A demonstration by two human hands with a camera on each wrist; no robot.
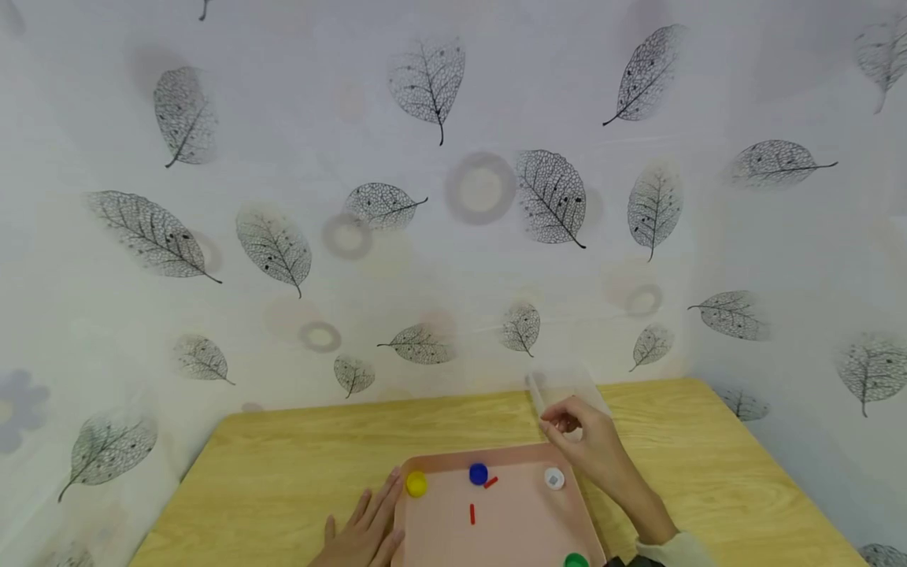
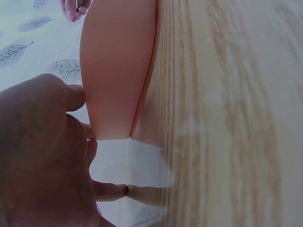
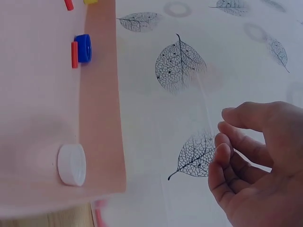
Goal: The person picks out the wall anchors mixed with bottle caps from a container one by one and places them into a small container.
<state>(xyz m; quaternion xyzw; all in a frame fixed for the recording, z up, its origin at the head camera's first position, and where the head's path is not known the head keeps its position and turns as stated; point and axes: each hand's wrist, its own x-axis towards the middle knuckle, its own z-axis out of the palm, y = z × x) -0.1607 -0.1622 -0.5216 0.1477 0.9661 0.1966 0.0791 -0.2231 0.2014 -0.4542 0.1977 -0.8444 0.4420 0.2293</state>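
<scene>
My left hand (image 1: 364,526) lies at the left side of a pink tray (image 1: 496,543), fingers spread. In the left wrist view its thumb and fingertips touch the tray's rim (image 2: 86,94). My right hand (image 1: 584,437) hovers past the tray's back right corner, overlapping a clear plastic box (image 1: 538,390). Its fingers (image 3: 246,142) are bent towards the thumb, with nothing visible between them. Nearest to it in the tray is a white cap (image 1: 555,478) with a small grey square inside. A blue cap (image 1: 478,473) stands by a red stick (image 1: 491,483).
A second red stick (image 1: 472,514) lies mid-tray. A yellow cap (image 1: 416,484) is in the back left corner, a green cap (image 1: 576,560) at the front right. The wooden table (image 1: 298,457) meets a leaf-patterned wall (image 1: 453,276) behind.
</scene>
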